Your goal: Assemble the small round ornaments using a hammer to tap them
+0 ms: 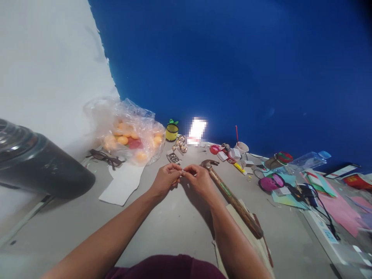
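My left hand and my right hand meet fingertip to fingertip over the middle of the grey table. Both are closed in a pinch, and between them is something tiny and pale that I cannot make out. Just beyond my left fingers sits a small open box filled with little shiny metal pieces. Several round gold-and-white objects lie behind that box. To the right of my right hand lies a claw hammer, its metal head near my knuckles and its worn wooden handle slanting toward me.
A big dark bottle looms at the left. Eyeglasses, white paper and a clear bag of orange fruit lie left. A yellow pot stands behind. Chargers, a white cup, coloured papers and cables crowd the right.
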### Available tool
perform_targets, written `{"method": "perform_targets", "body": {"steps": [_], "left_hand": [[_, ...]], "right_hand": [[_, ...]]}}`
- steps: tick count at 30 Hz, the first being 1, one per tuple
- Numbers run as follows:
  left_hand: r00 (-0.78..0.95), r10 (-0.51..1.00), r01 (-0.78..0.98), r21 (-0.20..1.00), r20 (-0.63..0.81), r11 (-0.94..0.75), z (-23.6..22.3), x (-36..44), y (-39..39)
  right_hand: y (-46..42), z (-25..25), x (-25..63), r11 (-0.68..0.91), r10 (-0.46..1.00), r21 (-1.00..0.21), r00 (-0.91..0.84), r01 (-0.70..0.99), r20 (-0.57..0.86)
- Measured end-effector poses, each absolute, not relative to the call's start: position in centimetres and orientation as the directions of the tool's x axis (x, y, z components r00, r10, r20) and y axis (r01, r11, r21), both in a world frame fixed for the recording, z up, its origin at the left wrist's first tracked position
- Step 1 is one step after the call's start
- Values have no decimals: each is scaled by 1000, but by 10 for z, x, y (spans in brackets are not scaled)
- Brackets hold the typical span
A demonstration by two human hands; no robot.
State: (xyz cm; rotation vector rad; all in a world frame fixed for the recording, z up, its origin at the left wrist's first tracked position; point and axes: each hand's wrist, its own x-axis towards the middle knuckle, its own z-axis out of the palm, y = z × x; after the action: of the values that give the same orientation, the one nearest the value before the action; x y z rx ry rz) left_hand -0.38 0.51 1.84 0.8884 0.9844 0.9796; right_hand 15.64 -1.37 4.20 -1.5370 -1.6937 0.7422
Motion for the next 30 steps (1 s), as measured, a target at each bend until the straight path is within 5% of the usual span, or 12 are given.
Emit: {"method": "perform_targets", "body": {"steps": [4, 10, 15, 30], "left_hand": [[264, 936, -234, 926, -234, 298, 20, -3, 5], [379, 890, -561, 703, -252, 438, 20, -6, 8], [383, 893, -469, 784, -234, 407, 15, -9, 8], [297, 947, -153, 973, -122, 173, 12, -7, 7]], "right_hand": [[-12, 36, 164, 112, 993, -906, -16, 408, 115], [-2, 21, 180, -103, 991, -994, 78, -44, -106], [1, 14, 180, -199, 978, -933, -6, -299, -207], [2, 8, 184, -299, 952, -843, -200, -448, -231]]}}
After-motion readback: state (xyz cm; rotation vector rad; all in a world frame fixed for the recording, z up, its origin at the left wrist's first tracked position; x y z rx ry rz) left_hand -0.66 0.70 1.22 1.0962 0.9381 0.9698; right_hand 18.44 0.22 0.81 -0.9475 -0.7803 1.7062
